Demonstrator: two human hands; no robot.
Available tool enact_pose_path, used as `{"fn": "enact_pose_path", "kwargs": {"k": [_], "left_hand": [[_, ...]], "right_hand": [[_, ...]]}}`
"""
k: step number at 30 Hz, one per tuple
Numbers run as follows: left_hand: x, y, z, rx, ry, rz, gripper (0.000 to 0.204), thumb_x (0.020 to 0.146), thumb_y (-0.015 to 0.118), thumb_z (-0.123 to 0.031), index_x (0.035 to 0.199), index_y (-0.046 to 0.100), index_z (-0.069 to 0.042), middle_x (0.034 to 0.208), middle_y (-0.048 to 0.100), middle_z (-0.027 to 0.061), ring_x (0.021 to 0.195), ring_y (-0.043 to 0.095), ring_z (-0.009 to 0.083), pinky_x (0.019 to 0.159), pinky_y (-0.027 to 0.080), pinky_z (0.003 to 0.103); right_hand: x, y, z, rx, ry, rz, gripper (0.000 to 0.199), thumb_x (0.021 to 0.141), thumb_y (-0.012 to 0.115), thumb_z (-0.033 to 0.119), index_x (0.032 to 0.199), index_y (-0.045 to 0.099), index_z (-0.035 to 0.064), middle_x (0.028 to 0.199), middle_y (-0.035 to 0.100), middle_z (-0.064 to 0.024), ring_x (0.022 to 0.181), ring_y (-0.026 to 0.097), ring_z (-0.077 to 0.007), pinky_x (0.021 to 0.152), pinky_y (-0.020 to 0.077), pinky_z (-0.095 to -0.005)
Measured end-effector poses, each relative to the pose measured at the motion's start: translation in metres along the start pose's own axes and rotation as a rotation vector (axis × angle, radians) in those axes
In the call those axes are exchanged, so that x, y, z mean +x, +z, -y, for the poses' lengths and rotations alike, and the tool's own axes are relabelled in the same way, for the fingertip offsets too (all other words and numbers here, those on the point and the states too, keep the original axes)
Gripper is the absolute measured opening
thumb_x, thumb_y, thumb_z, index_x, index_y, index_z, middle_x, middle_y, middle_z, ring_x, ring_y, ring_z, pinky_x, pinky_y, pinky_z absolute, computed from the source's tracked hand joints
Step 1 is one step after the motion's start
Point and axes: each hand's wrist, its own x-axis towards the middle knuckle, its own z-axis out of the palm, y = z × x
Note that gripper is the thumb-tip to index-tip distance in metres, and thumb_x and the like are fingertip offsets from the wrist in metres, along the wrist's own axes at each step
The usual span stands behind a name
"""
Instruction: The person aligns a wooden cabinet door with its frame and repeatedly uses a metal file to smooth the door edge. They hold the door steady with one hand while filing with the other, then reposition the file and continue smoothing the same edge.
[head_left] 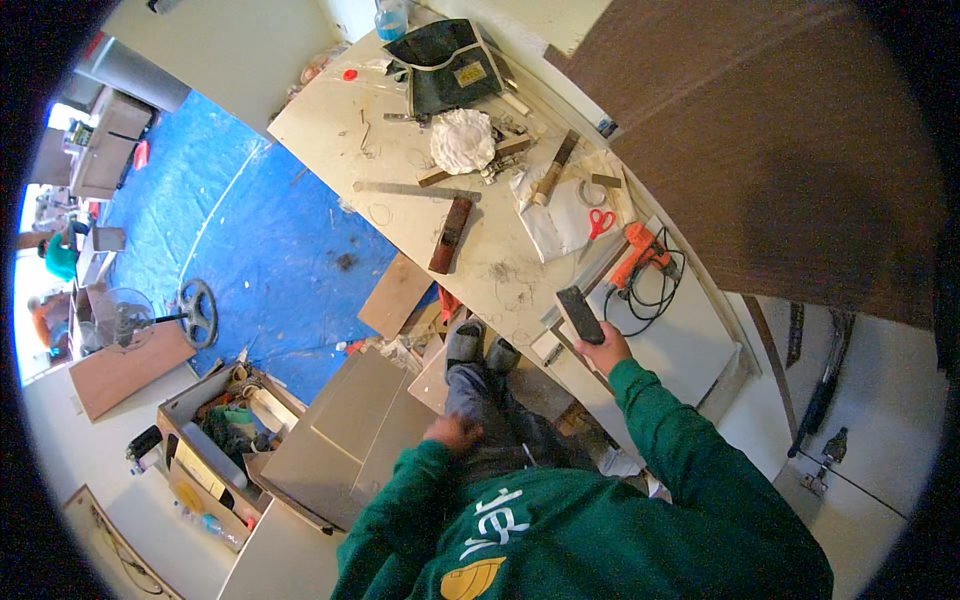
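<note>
My right hand is closed around the near end of a dark grey rectangular block. It holds the block over the near right part of the worktable. Just beyond lies an orange corded power tool, its black cable looped beside it on a white panel. Red-handled scissors rest past the tool. My left hand hangs low in front of my thigh, away from the table. Its fingers are blurred, and nothing can be made out in them.
Farther along the table lie a reddish-brown wooden block, a metal ruler, a crumpled white cloth and a black tool pouch. A large brown panel stands right. Left are a blue floor sheet, a fan and an open box.
</note>
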Motion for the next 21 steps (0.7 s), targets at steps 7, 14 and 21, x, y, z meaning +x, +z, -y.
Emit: {"fn": "enact_pose_path", "kwargs": {"k": [7, 14, 21], "left_hand": [[-0.019, 0.012, 0.015, -0.198, -0.075, 0.001, 0.062, 0.093, 0.05, -0.059, 0.123, 0.064, -0.006, 0.131, 0.056, 0.0241, 0.121, 0.053, 0.0453, 0.103, 0.043, 0.049], [-0.019, 0.038, 0.025, -0.232, -0.016, -0.206, 0.063, 0.09, 0.057, -0.055, 0.129, 0.06, -0.006, 0.135, 0.05, 0.0219, 0.125, 0.046, 0.0426, 0.109, 0.039, 0.047], [-0.016, 0.051, 0.036, -0.342, -0.043, -0.246, 0.06, 0.087, 0.065, -0.049, 0.129, 0.06, -0.006, 0.133, 0.051, 0.0228, 0.124, 0.047, 0.0412, 0.107, 0.04, 0.046]], "right_hand": [[0.103, 0.059, 0.011, 0.193, 0.172, -0.107, 0.048, 0.071, 0.085, 0.035, 0.098, 0.065, 0.0007, 0.094, 0.071, -0.0166, 0.085, 0.067, -0.031, 0.079, 0.0529, -0.0412], [0.196, 0.102, 0.018, 0.116, 0.166, -0.359, 0.064, 0.074, 0.078, 0.052, 0.097, 0.066, -0.0063, 0.093, 0.069, -0.0243, 0.09, 0.066, -0.0391, 0.081, 0.0512, -0.0446], [0.243, 0.139, 0.003, -0.136, 0.199, -0.533, 0.079, 0.075, 0.076, 0.058, 0.11, 0.057, -0.0102, 0.115, 0.059, -0.0312, 0.111, 0.055, -0.0448, 0.096, 0.0447, -0.0484]]}}
